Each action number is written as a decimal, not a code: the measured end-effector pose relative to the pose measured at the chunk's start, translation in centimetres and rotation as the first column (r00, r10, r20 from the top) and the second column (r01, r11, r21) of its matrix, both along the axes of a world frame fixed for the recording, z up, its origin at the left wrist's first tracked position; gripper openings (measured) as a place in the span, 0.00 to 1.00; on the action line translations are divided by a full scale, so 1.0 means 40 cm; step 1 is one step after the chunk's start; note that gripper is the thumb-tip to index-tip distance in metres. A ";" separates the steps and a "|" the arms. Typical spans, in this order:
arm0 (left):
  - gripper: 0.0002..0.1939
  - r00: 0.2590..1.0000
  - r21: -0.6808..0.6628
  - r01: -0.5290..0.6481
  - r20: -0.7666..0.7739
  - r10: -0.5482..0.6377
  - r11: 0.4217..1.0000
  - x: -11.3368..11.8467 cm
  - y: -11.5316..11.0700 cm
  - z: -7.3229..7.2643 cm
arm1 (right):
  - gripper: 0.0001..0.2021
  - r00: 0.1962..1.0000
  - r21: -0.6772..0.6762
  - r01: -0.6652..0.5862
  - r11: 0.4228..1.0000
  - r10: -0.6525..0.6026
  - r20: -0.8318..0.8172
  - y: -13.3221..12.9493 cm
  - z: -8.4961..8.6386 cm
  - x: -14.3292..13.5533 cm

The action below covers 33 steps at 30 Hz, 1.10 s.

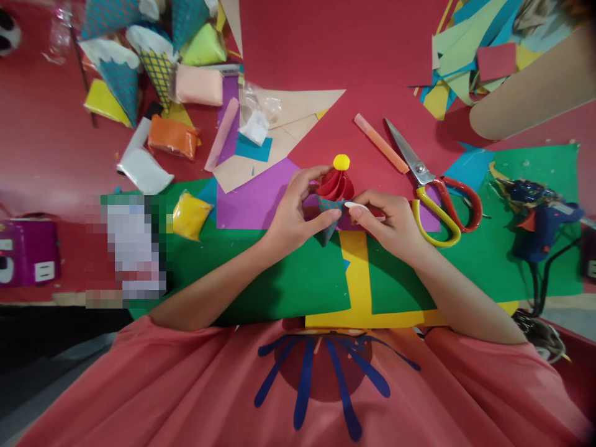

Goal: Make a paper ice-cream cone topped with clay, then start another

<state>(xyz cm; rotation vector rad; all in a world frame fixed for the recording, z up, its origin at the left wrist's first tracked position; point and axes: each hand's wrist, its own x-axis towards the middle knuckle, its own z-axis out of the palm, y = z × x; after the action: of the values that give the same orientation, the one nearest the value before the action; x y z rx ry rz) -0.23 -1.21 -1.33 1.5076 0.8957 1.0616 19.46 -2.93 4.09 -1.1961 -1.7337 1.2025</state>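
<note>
My left hand (298, 208) is wrapped round a small paper ice cream cone (328, 203), blue with a crossed pattern, its tip pointing down. Red folded paper (336, 186) rises from the cone's mouth, topped by a yellow disc (341, 162). Thumb and fingers of my right hand (391, 220) pinch a thin white strip (357, 205), which looks like soft clay. One end of that strip is at the cone's right rim; whether it sticks there I cannot tell.
Scissors (421, 169) and an orange stick (382, 143) lie right of my hands. Further right is a blue glue gun (540, 230) with its cord. Finished cones (118, 77) and clay packs (173, 138) lie at left. A cardboard tube (526, 93) juts in at upper right.
</note>
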 end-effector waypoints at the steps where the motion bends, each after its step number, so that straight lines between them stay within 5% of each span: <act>1: 0.31 1.000 0.021 -0.010 -0.014 0.010 1.000 0.000 -0.001 0.001 | 0.15 1.000 0.002 0.003 1.000 -0.003 0.008 0.000 -0.001 0.000; 24: 0.26 0.998 0.064 -0.041 -0.042 0.044 0.997 0.012 -0.023 0.019 | 0.19 0.986 0.103 0.026 0.994 -0.043 0.163 -0.018 -0.023 -0.016; 28: 0.24 1.000 0.006 -0.008 0.027 0.008 1.000 0.004 -0.015 0.017 | 0.18 0.992 0.059 0.050 0.997 -0.056 0.111 -0.016 -0.023 -0.015; 33: 0.24 0.979 -0.223 0.031 0.203 0.015 0.974 0.009 -0.010 0.013 | 0.12 0.997 0.007 0.081 0.997 -0.081 -0.022 -0.016 -0.017 -0.010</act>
<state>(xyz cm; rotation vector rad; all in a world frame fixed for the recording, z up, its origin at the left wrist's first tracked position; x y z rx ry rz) 0.13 -1.59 -0.80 1.1912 0.8347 1.0498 19.04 -3.58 3.41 -1.2325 -1.6573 1.1555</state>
